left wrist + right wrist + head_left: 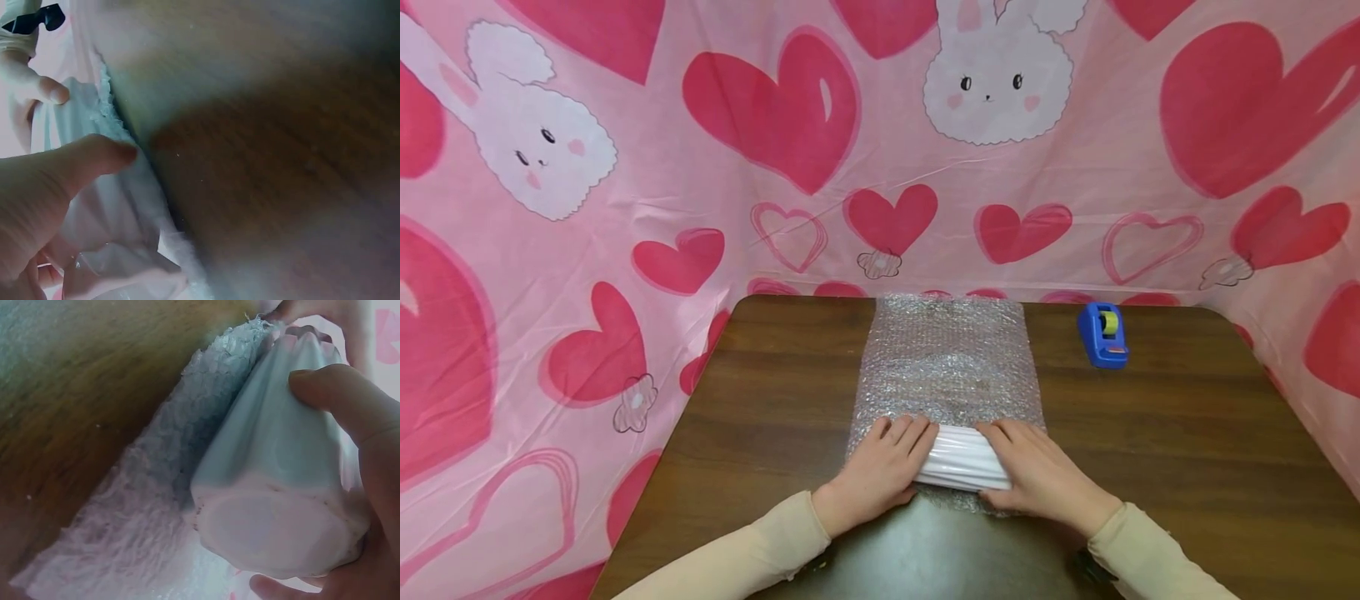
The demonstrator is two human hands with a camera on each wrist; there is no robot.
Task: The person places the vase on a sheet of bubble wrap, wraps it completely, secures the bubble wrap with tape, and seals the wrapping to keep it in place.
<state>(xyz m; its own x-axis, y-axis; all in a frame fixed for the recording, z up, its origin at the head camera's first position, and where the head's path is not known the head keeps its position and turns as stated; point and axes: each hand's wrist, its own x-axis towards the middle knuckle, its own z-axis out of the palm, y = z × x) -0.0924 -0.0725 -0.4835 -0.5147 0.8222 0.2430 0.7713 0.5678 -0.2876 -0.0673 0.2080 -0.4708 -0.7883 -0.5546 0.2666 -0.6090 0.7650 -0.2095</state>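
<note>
A white fluted vase (pixel 962 458) lies on its side across the near part of a sheet of bubble wrap (pixel 951 358). My left hand (pixel 878 468) grips it at the mouth end, thumb on the near side and fingers over the top. At the other end my right hand (pixel 1051 477) holds it the same way, close to the flat base (pixel 275 531), which shows in the right wrist view. A narrow strip of wrap sticks out on the near side below the vase. Part of each end is covered by the hands.
A blue tape dispenser (pixel 1103 337) with a yellow roll stands at the back right of the brown wooden table (pixel 1172 433). Pink cloth (pixel 895 142) printed with hearts and rabbits hangs behind and at both sides. The wrap reaches the table's far edge.
</note>
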